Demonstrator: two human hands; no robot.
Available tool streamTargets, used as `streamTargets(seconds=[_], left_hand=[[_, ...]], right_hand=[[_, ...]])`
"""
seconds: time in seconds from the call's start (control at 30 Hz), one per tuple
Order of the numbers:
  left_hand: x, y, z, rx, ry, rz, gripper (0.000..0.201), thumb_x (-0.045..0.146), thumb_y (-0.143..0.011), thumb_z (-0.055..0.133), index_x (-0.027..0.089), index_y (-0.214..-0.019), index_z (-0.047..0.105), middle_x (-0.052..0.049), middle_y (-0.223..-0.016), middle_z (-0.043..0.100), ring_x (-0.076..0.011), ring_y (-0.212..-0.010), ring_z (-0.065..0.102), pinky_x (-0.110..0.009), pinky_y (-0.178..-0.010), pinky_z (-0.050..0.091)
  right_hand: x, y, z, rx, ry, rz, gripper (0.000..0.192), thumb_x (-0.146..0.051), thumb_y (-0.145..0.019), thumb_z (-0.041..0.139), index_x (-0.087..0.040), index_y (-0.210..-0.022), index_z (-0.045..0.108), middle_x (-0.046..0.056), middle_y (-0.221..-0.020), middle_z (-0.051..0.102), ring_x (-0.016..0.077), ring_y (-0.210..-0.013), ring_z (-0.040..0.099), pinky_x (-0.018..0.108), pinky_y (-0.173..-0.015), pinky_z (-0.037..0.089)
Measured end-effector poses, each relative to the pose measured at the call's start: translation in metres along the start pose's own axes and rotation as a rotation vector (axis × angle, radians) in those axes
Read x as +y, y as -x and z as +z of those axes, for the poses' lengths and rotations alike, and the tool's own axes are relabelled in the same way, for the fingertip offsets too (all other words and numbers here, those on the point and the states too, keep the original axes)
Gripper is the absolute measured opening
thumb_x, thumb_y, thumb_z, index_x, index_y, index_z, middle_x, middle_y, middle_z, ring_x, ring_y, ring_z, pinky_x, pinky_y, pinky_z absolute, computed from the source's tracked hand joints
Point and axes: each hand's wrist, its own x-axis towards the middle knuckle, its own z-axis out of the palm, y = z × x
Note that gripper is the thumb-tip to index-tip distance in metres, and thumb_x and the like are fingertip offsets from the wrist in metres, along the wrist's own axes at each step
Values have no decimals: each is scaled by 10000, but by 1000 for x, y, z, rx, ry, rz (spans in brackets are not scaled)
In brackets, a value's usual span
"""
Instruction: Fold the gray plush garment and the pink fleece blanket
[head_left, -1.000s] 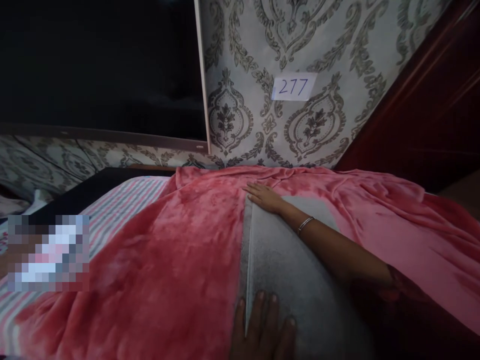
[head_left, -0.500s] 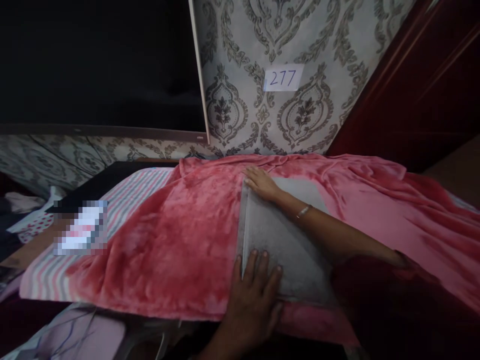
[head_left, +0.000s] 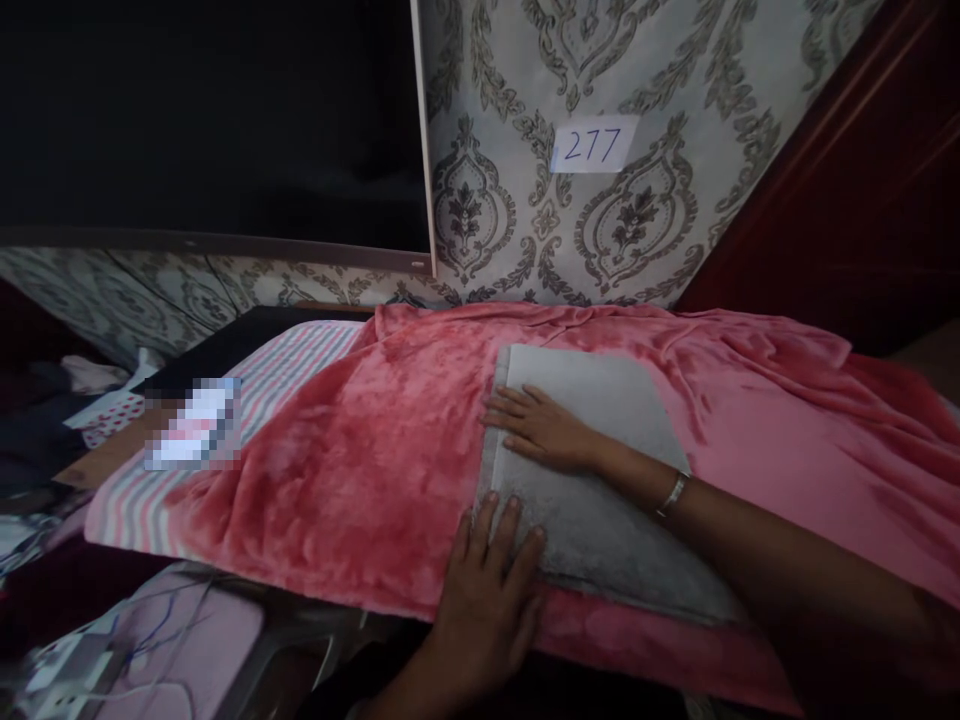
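Both hands are down flat on the grey cloth (head_left: 600,470), a folded piece lying on the pink blanket (head_left: 337,470) that covers the tabletop. The right hand (head_left: 541,428) rests palm-down near the cloth's left fold, fingers spread and pointing left, gripping nothing; a bangle (head_left: 673,494) sits at its wrist. The left hand (head_left: 484,585) is nearer the body, just below the right one, open too, its fingertips (head_left: 501,512) pressing on the cloth's near-left corner while the palm lies over the blanket's front edge.

This looks like the smoothing stage of a fold: the cloth is already doubled, edges roughly matched, and the hands are pressing the crease along its left side. By my reading, the next move calls for a light, even sweep outward from that crease, keeping the near corner pinned so the layers don't slide on the plush blanket.

Beyond the right hand, on the patterned wall, hangs a paper tag (head_left: 592,145). Well left of both hands a striped sheet (head_left: 300,365) peeks out from under the blanket.
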Motion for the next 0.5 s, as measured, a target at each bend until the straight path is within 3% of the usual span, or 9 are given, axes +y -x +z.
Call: streamTargets(seconds=[0.17, 0.33, 0.4, 0.5], left_hand=[[-4, 2, 8, 59, 1, 14, 538, 317, -887, 619, 204, -1410, 567, -113, -1612, 398, -352, -1524, 273, -524, -1182, 317], [-12, 4, 40, 333, 13, 35, 452, 471, -883, 620, 215, -1249, 688, -112, -1517, 531, -360, -1483, 364, -503, -1209, 290], [-15, 5, 52, 385, -25, 41, 422, 514, -882, 629, 245, -1196, 713, -94, -1431, 617, -340, -1488, 365, -492, -1215, 298], [-20, 6, 62, 392, -121, 53, 351, 402, -823, 740, 296, -1157, 725, -53, -1345, 683, -317, -1503, 340, -475, -1216, 312]], right_hand=[[48, -38, -10, 17, 6, 182, 579, -532, -1051, 291, -301, -1573, 387, 51, -1668, 264, 279, -1555, 165, 565, -1237, 140], [81, -64, -15, 14, 6, 316, 592, -487, -1051, 296, -261, -1596, 337, 73, -1670, 254, 283, -1547, 197, 571, -1231, 160], [90, -71, -15, 28, 2, 348, 603, -501, -1050, 288, -261, -1602, 323, 81, -1659, 284, 286, -1533, 244, 568, -1220, 202], [99, -77, -13, 50, 12, 370, 585, -508, -1048, 287, -283, -1582, 372, 78, -1642, 329, 285, -1509, 305, 550, -1206, 248]])
